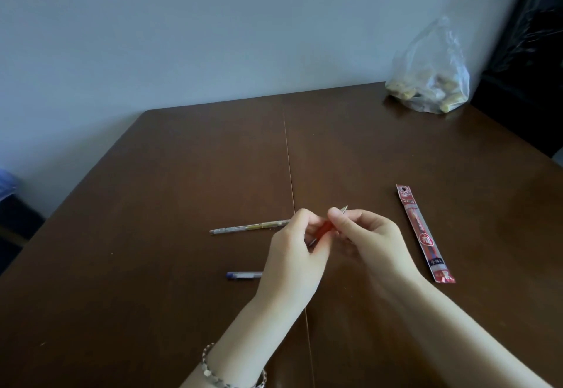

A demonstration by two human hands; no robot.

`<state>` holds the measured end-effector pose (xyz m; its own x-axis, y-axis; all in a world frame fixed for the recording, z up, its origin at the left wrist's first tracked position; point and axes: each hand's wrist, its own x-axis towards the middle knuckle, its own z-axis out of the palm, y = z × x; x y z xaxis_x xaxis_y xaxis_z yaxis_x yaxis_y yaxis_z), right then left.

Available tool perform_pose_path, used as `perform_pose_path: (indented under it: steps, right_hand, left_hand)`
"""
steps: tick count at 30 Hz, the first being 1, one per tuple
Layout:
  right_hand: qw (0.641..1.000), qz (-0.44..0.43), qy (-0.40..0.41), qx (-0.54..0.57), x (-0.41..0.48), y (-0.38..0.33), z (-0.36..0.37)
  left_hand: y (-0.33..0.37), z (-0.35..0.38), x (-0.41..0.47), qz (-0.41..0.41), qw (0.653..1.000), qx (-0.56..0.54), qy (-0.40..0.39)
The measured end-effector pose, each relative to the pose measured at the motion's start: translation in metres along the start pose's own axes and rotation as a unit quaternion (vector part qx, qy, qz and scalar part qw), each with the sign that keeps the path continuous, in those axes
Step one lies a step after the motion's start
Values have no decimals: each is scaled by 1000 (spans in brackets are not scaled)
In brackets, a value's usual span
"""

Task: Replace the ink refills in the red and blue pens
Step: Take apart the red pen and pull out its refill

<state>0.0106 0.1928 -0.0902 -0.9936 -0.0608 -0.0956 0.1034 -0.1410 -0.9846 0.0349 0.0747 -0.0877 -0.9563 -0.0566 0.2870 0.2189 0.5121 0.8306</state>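
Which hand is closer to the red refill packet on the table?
Right. The right hand is just left of the red refill packet; the left hand is farther left, beyond it.

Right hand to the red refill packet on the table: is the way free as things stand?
Probably yes, once it lets go: the right hand and left hand both grip the red pen. The refill packet lies just beside it, nothing between.
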Motion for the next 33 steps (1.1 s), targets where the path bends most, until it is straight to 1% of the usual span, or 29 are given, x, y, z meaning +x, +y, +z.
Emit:
perform_pose_path:
  steps: [3,5,10,12,14,15,16,18,21,23,25,29,33]
  right_hand:
    - [998,13,11,64,2,-3,0]
    - [996,10,11,92,1,-2,-1]
    - [992,-7,0,125,-4,1,-4]
    - [992,-26,-24,121,-6,1,-7]
    - [991,-49,-51,112,-7,-1,-10]
    - [990,-54,-68,114,-7,-1,-11]
    - [988,-51,-83,119,-6,-2,-12]
    - [988,-24,-98,119,-3,-3,-13]
    - [994,8,-80,70,0,-6,-13]
    - [996,11,-80,41,-1,-8,-13]
    - [995,14,-84,45,0,-6,-15]
    - [991,36,-125,17,0,-8,-18]
    - [992,35,-118,3,-1,-12,-20]
  left_hand:
    - [3,1,1,7,1000,-24,9]
    - [5,-1,2,-2,999,-37,3]
    - [9,-8,1,-44,995,-63,-57]
    - [11,-12,1,-88,979,-149,-108]
    - [14,-17,3,-140,945,-249,-161]
    - [15,-18,4,-147,939,-260,-171]
    - [15,-18,5,-141,946,-239,-168]
    - [15,-16,5,-105,972,-156,-139]
    - [13,-11,2,-66,988,-88,-104]
    - [10,-9,0,-55,993,-63,-87]
    - [6,-9,0,-55,994,-51,-78]
    - [5,-8,1,-51,995,-41,-71]
    - [3,-8,2,-42,996,-23,-75]
